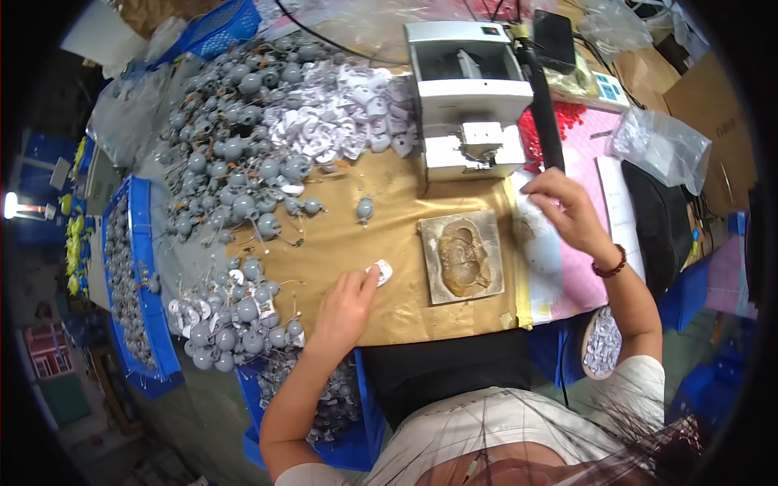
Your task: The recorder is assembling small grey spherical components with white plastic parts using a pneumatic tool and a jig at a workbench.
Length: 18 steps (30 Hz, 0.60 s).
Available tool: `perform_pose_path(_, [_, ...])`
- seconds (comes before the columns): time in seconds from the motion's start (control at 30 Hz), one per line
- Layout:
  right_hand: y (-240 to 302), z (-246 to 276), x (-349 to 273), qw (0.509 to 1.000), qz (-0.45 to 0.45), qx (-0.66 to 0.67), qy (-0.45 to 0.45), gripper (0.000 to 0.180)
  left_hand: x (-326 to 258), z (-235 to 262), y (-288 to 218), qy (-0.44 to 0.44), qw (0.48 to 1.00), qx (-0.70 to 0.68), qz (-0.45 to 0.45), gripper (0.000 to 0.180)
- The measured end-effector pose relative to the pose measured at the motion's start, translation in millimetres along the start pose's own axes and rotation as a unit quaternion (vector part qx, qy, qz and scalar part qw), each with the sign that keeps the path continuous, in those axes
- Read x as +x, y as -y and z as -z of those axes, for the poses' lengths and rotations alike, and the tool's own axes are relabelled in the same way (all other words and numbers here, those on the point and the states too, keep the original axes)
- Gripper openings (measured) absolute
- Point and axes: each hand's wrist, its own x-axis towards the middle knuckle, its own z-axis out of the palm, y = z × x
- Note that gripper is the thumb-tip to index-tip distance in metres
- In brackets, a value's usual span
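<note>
My left hand (344, 312) rests low over the brown work surface, its fingertips on a small white plastic piece (384, 274). To the right of it lies a square metal block fixture (432, 267) with a rounded, brownish hollow in its middle. My right hand (571, 212) hovers over the right side of the table, by the lower end of a black lever (545, 113). Its thumb and fingers are bent toward each other; whatever is between them is too small to make out. The lever belongs to a white bench machine (474, 101) behind the fixture.
Grey ball-shaped parts with wires (235, 162) pile up at the left, beside a heap of white plastic pieces (344, 109). One grey ball part (365, 210) lies alone. Small red parts (567, 117) sit behind my right hand. A blue bin (143, 283) stands at far left.
</note>
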Motion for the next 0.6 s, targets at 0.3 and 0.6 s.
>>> perform_pose_path(0.3, [31.7,-60.1,-44.5,0.960,-0.023,0.196,0.199,0.015,38.3,6.1,0.3,0.019,0.995,-0.082,-0.063,0.023])
perform_pose_path(0.6, [19.4,-53.1,-38.8,0.991,0.037,0.108,0.063,0.010,38.1,-12.5,-41.9,-0.119,0.957,-0.254,0.075,0.028])
